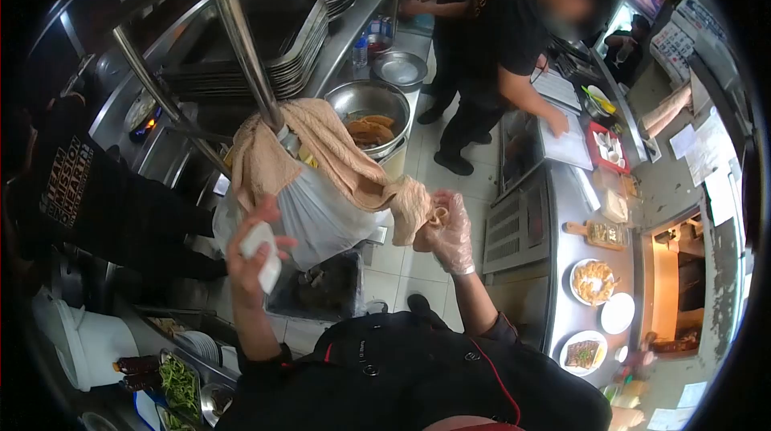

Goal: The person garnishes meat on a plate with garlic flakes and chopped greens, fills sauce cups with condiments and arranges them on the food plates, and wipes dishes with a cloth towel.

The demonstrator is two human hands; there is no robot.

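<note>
My left hand (247, 270), bare, holds a small smooth white piece (262, 256) with rounded edges, perhaps a little dish; I cannot tell its kind. On my right hand (451, 237) is a clear plastic glove. Its fingers are curled at the loose end of a beige towel (341, 146), and part of the grip is hidden. The towel is draped around a metal post (245, 42) and stretches toward my right hand. Below the towel hangs a white plastic bag (333, 218), just beyond my left hand.
Stacked trays (301, 54) and a metal bowl of food (369, 106) stand ahead. On the right counter (562, 230) are a plate of fried food (594, 281) and a plate of grilled food (584, 353). Co-workers stand ahead and at left. A white bucket (88, 343) is lower left.
</note>
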